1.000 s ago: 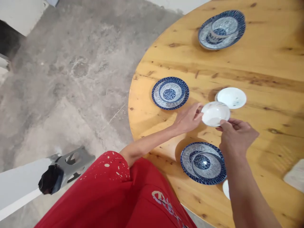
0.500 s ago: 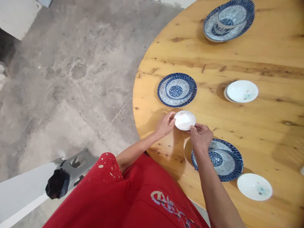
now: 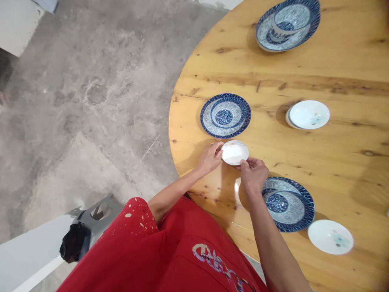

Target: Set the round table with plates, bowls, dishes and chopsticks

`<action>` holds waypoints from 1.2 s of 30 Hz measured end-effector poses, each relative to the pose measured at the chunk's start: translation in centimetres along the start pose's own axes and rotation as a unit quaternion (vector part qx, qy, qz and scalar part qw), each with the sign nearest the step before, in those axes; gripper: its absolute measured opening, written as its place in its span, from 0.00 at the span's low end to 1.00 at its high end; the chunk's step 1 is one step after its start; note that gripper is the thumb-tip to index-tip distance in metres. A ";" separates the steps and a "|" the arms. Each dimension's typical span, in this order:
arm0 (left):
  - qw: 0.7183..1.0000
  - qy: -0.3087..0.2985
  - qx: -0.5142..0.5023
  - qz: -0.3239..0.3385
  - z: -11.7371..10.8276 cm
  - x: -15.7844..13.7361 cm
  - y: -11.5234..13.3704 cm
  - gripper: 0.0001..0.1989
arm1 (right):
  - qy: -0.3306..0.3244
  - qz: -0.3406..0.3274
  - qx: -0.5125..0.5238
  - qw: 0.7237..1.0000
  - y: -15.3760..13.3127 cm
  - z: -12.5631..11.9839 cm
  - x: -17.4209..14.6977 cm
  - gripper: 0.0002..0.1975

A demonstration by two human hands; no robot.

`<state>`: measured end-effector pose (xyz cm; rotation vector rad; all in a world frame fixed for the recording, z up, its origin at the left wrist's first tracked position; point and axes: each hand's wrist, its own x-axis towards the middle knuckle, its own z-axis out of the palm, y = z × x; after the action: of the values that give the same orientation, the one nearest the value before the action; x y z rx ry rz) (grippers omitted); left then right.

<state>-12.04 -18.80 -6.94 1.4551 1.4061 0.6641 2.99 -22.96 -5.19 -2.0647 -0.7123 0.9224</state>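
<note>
Near the table's rounded edge, a small white dish [image 3: 235, 153] is held between my two hands. My left hand [image 3: 210, 157] pinches its left rim, and my right hand [image 3: 254, 174] grips its lower right rim with the thumb on top. Just beyond the dish lies a blue-patterned plate [image 3: 206, 117] with a smaller blue-patterned dish [image 3: 225, 116] on it. Another blue-patterned plate [image 3: 307, 219], with a bowl [image 3: 293, 209] on it, is partly hidden behind my right forearm. Whether the white dish touches the table is hard to tell.
White bowls [image 3: 310, 114] stand stacked farther right on the wooden table [image 3: 343, 162]. A single white bowl [image 3: 331, 237] sits at lower right. At the top is a blue-patterned plate [image 3: 264, 30] with a bowl [image 3: 292, 18]. A grey stool [image 3: 101, 215] with a black item stands at left.
Both hands and the white dish have shifted very slightly left in view. The grip stays the same. More of the lower plate's bowl shows beside my right forearm.
</note>
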 end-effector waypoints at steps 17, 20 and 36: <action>0.998 -0.029 0.061 0.009 -1.3 0.4 1.8 0.15 | 0.016 0.009 0.025 1.000 0.4 0.3 -0.2 0.13; 0.997 -0.035 0.063 0.008 -1.3 0.5 1.8 0.14 | 0.019 0.012 0.022 0.999 0.3 0.3 -0.3 0.14; 0.999 -0.034 0.034 -0.001 -0.8 1.1 0.9 0.12 | 0.010 -0.010 -0.001 1.000 0.8 0.8 0.2 0.16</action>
<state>-12.17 -17.44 -6.07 1.5158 1.3890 0.5652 2.60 -22.97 -6.26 -2.0615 -0.7218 0.8902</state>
